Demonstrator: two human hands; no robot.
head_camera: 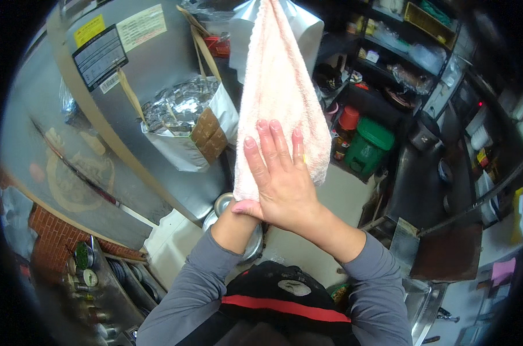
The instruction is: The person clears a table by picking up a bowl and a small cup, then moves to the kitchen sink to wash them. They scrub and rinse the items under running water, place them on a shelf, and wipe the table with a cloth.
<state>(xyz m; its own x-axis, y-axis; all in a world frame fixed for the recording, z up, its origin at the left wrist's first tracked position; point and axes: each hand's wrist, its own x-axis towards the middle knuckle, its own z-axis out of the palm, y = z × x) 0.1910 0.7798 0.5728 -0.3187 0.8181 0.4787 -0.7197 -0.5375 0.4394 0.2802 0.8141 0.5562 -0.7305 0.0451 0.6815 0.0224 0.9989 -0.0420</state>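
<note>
A pale pink terry towel (283, 82) hangs from the top of the view in front of me. Against its lower part lies my right hand (283, 177), back towards me, its fingers spread and holding nothing. Its thumb rests near my left wrist. My left hand is mostly hidden behind the towel and my right hand; only the wrist (237, 220) shows at the towel's lower left edge, so its fingers cannot be made out. A silvery sheet or bag (307, 28) shows behind the towel's upper end.
Left of the towel, a bag (172, 149) full of shiny packets hangs by a steel cabinet (146, 65). Metal bowls (223, 203) stand below. At right are a green bin (369, 145), dark shelves (387, 41) and a black counter (417, 181). A steel sink (430, 302) is at lower right.
</note>
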